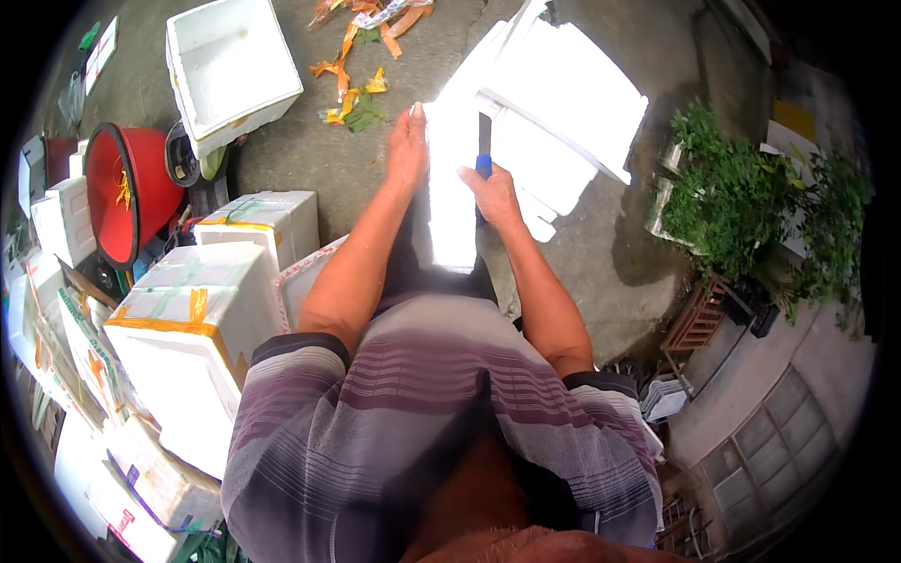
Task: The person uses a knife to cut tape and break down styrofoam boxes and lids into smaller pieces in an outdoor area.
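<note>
Open white foam box upper left; red bucket left edge; taped foam boxes lower left; potted greenery right.

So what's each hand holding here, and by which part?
The right hand grips a knife by its blue handle, blade pointing away. The left hand lies flat on the white foam sheet, gripping nothing.

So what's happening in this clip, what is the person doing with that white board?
A person stands outdoors over a white foam board held upright in front of them. The left hand rests flat on its edge to steady it, while the right hand grips a blue-handled knife with the blade against the board. More foam pieces lie on the concrete ahead. Taped foam boxes and a red bucket sit to the left.
</note>
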Tool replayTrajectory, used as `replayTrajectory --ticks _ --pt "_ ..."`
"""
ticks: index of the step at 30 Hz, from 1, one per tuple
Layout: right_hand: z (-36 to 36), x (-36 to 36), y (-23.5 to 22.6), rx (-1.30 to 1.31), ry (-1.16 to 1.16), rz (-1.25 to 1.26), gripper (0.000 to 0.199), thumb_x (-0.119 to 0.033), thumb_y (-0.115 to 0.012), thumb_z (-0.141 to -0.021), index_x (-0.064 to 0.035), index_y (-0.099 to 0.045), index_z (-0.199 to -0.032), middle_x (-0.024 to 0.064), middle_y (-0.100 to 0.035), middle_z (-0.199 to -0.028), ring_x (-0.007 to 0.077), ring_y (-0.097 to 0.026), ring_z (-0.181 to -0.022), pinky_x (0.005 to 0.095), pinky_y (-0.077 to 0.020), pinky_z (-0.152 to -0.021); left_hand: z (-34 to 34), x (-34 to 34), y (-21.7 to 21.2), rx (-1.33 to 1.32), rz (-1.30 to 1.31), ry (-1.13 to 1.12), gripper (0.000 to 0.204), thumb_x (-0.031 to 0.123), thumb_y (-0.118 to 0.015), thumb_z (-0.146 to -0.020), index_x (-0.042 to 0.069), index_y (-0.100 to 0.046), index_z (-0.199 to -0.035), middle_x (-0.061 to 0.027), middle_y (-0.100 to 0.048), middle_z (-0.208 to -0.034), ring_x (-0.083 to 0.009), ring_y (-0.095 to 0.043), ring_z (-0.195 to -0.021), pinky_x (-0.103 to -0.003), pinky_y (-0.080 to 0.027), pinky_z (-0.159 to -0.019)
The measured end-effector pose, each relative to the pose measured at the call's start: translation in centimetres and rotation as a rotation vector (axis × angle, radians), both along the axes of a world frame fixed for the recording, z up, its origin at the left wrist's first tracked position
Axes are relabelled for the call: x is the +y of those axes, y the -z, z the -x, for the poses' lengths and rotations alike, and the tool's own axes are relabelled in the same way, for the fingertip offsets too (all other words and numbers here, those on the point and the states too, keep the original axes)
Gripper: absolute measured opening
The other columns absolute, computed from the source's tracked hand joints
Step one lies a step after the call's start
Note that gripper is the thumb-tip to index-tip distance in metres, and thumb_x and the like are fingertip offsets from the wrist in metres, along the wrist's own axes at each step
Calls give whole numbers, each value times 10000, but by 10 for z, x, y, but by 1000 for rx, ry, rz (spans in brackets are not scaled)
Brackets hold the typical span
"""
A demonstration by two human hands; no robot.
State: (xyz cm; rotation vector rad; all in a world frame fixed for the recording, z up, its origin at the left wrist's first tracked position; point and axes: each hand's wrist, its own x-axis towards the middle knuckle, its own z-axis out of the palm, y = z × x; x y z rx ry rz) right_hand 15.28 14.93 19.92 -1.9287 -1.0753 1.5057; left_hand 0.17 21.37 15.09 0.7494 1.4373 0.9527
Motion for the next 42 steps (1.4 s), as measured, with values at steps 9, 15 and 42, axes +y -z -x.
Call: replayTrajectory --ticks 9,15,42 --pt "23 -15 0 849 582 24 291 -264 -583 -889 2 -572 -1009 52 -623 -807 164 -610 -681 316 -532 -670 -9 1 -12 -469 454 -153 511 486 -366 -965 21 -567 -1033 -74 -590 -830 -178 -549 -649 -315 -467 -577" --pt "-33 -47 26 428 443 12 263 -221 -615 -873 -9 -563 -1019 19 -598 -822 115 -582 -789 281 -481 -705 7 18 -35 -288 307 46 604 556 -442 -912 2 -590 -1101 -97 -634 -919 -175 -596 -771 -291 -486 -667" --pt "-100 -52 21 -352 290 27 518 -267 -716 -741 0 -526 -1141 187 -641 -883 285 -626 -799 367 -488 -745 61 121 -79 -33 -32 137 638 524 -431 -928 -51 -492 -1197 -194 -608 -1057 -270 -605 -961 -364 -479 -863"
